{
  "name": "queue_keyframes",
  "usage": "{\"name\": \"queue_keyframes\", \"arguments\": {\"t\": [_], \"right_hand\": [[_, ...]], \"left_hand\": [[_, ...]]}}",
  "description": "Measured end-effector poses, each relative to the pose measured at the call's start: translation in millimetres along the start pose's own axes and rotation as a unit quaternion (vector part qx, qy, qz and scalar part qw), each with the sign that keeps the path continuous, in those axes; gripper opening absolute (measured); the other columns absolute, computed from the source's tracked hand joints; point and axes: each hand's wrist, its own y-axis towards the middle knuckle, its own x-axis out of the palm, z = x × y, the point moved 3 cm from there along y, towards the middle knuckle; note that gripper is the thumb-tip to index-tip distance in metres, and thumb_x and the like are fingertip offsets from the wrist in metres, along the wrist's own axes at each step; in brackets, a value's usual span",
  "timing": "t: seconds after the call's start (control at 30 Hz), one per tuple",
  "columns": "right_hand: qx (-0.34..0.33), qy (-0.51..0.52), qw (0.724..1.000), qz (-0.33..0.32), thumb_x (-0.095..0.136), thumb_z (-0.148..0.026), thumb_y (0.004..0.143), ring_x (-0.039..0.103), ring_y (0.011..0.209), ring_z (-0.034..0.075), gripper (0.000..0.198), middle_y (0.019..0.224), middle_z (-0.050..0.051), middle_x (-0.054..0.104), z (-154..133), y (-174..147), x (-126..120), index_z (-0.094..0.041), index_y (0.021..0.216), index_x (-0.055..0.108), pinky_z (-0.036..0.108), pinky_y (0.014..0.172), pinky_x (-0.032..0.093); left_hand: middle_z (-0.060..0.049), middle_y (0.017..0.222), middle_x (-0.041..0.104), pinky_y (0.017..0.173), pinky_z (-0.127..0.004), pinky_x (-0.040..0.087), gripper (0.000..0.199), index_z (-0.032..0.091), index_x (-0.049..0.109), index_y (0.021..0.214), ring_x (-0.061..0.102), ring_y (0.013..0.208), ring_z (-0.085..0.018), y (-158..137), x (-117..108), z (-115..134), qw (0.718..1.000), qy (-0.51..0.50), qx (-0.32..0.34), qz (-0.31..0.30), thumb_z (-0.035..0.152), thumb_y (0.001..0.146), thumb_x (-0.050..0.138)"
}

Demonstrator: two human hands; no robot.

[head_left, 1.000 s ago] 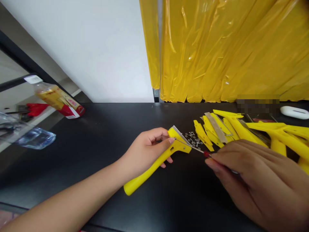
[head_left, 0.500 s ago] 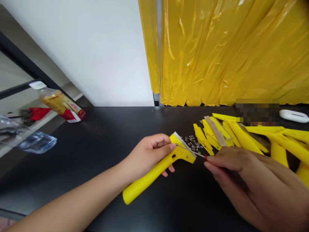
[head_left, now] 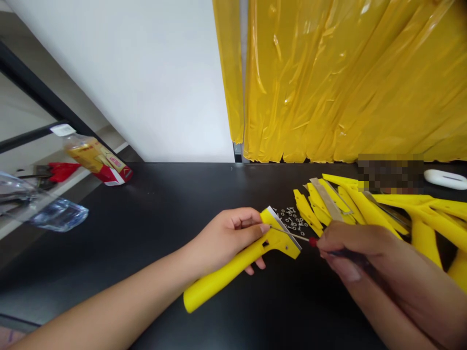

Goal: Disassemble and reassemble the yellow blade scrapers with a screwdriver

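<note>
My left hand (head_left: 233, 233) is closed round the neck of a yellow scraper (head_left: 219, 287), its thumb on the wide head. A metal blade (head_left: 283, 226) lies along the head's front edge, and one screw shows near its lower corner. My right hand (head_left: 386, 272) grips a thin screwdriver (head_left: 299, 236) with a red collar; its tip meets the scraper head just beside my left thumb. Most of the screwdriver's handle is hidden in my fingers. Small screws and nuts (head_left: 294, 221) lie scattered on the black table (head_left: 175, 194) behind the head.
Yellow scraper plates (head_left: 308, 211) and blades (head_left: 326, 197) are piled at right, near more yellow handles (head_left: 426, 233). A white case (head_left: 445, 180) sits at far right. At left are a drink bottle (head_left: 97, 158) and a clear plastic bottle (head_left: 65, 214). Yellow plastic sheeting (head_left: 328, 87) hangs behind.
The scraper head has shifted slightly down and right in view. My right hand has changed its hold on the screwdriver, its thumb now showing further under the handle.
</note>
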Motion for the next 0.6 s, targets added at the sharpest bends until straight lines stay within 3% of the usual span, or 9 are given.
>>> {"name": "queue_keyframes", "arguments": {"t": [0.13, 0.23, 0.33, 0.43, 0.6], "right_hand": [[-0.026, 0.009, 0.999, -0.029, 0.067, -0.023, 0.100, 0.081, 0.097, 0.026, 0.032, 0.113, 0.003, 0.080, 2.0, -8.0, -4.9, -0.033, 0.131, 0.066, 0.036, 0.085, 0.069], [-0.018, 0.004, 0.999, -0.043, 0.067, -0.026, 0.101, 0.081, 0.102, 0.028, 0.035, 0.117, 0.004, 0.081, -0.5, -6.1, -8.7, -0.032, 0.135, 0.066, 0.037, 0.087, 0.069], [-0.031, -0.042, 0.999, -0.016, 0.066, -0.024, 0.102, 0.081, 0.099, 0.026, 0.032, 0.117, 0.003, 0.081, -5.9, 2.9, -12.1, -0.031, 0.133, 0.065, 0.039, 0.091, 0.067], [-0.042, -0.092, 0.995, 0.016, 0.066, -0.019, 0.102, 0.080, 0.092, 0.024, 0.024, 0.111, 0.003, 0.081, -9.7, 12.6, -15.6, -0.027, 0.124, 0.064, 0.038, 0.088, 0.065], [-0.116, -0.149, 0.982, -0.003, 0.061, -0.006, 0.095, 0.079, 0.086, 0.025, 0.033, 0.105, 0.004, 0.081, -15.5, 13.3, -14.7, -0.024, 0.122, 0.067, 0.038, 0.074, 0.061]], "left_hand": [[-0.004, 0.078, 0.073, 0.050, -0.021, 0.060, 0.026, 0.019, 0.066, 0.093, 0.076, 0.066, -0.018, -0.7, 0.4, 0.7, 1.000, 0.014, -0.001, -0.008, 0.044, 0.097, 0.072], [-0.004, 0.079, 0.074, 0.047, -0.019, 0.057, 0.026, 0.020, 0.065, 0.093, 0.076, 0.065, -0.017, -0.9, 0.0, 0.8, 1.000, 0.019, -0.004, -0.005, 0.044, 0.097, 0.072], [-0.002, 0.074, 0.072, 0.046, -0.019, 0.056, 0.025, 0.020, 0.065, 0.093, 0.074, 0.063, -0.016, -0.4, -0.5, 0.3, 1.000, 0.019, -0.004, -0.001, 0.044, 0.097, 0.071], [-0.003, 0.077, 0.072, 0.046, -0.019, 0.055, 0.026, 0.019, 0.066, 0.095, 0.074, 0.063, -0.016, -0.5, -0.2, -1.1, 1.000, 0.018, -0.005, -0.001, 0.044, 0.097, 0.072], [-0.003, 0.080, 0.072, 0.046, -0.019, 0.055, 0.028, 0.019, 0.066, 0.095, 0.074, 0.064, -0.016, -1.1, 1.2, -3.7, 1.000, 0.016, 0.002, -0.005, 0.047, 0.097, 0.072]]}}
